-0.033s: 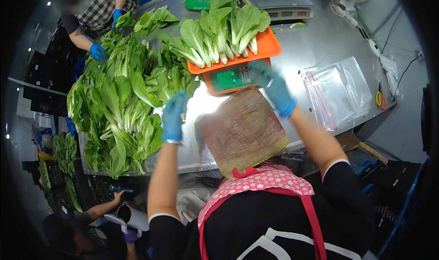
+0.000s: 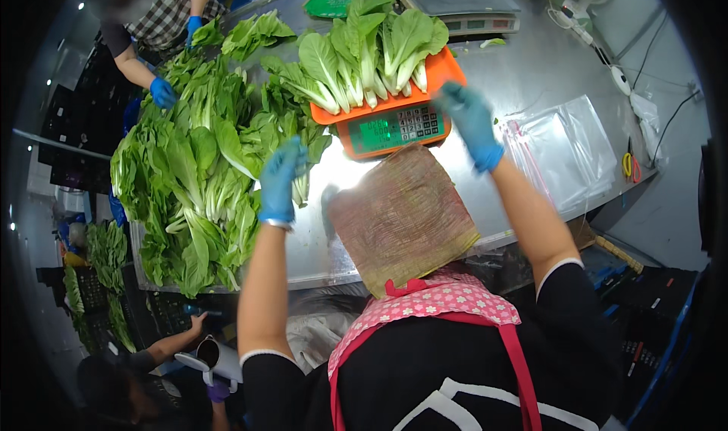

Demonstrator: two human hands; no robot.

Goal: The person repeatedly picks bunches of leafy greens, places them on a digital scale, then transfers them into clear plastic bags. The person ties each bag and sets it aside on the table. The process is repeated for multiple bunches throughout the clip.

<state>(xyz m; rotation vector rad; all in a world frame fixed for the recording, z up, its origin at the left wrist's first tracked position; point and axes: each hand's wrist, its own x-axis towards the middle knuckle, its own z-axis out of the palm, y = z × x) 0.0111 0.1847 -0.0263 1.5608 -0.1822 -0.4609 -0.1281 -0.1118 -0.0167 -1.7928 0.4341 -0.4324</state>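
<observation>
The right hand (image 2: 472,122) is showing motion blur, so its finger positions cannot be told. A woven hat brim (image 2: 402,215) is covering part of the worktop (image 2: 531,75). The second scale (image 2: 462,3) is being cut off by the top edge. The orange scale (image 2: 394,128) keypad is too small to read.

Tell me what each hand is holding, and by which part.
Nothing is held. Left hand hovers open over the greens pile; right hand reaches at the orange tray.

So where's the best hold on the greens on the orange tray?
Probably the white stalk ends of the greens, from the near side: the stalks point toward the person over the tray edge, firm and bunched, while the leaves fan away. The right hand is nearest.
</observation>
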